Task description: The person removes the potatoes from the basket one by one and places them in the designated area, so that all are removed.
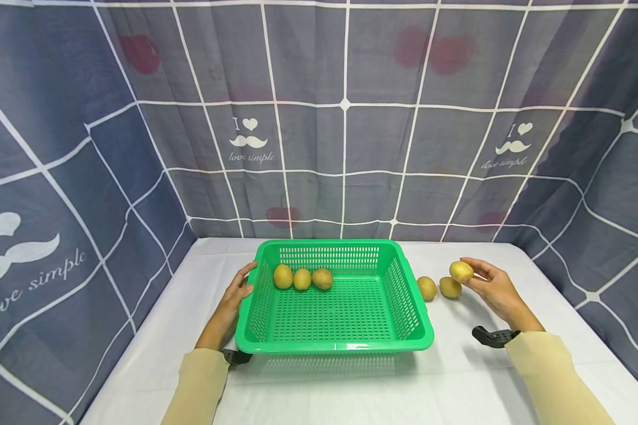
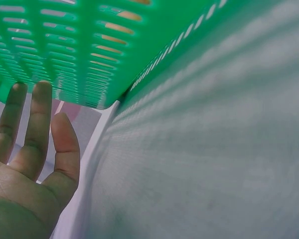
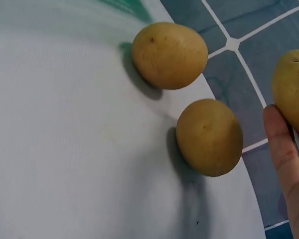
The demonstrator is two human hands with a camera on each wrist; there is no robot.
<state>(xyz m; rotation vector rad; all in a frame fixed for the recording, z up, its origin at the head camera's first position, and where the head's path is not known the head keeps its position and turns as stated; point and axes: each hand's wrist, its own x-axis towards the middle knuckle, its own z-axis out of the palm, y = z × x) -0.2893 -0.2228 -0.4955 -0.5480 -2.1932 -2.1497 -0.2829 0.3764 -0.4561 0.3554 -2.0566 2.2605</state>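
Left hand (image 1: 233, 301): I see it resting against the basket's left wall, fingers straight and relaxed, curled round nothing; the left wrist view shows the fingertips (image 2: 42, 92) up at the mesh.
Basket (image 1: 414, 345): green plastic, rectangular, slotted walls and floor, rounded rim; sits mid-table, slightly skewed.
Potatoes in basket (image 1: 302, 278): three in a row along the far wall, left of centre, touching or nearly so.
Potatoes on table (image 1: 427, 288): two just right of the basket, close together (a small gap shows in the right wrist view (image 3: 209, 137)).
Held potato (image 1: 461, 271): pinched in the fingertips, lifted above the loose pair.
Right hand (image 1: 493, 289): fingers curled round that potato; one finger (image 3: 284, 149) lies alongside it in the wrist view.
Table (image 1: 457, 383): white cloth, fine weave, smooth.
Handling, my judgement: I would keep the pinch light but wrapped, since the skin looks smooth and the shape is egg-like, so it may roll out of a fingertip grip. The left hand bracing the wall should stop the light basket sliding.
Textures: potatoes yellow-tan, matt, small dark eyes.
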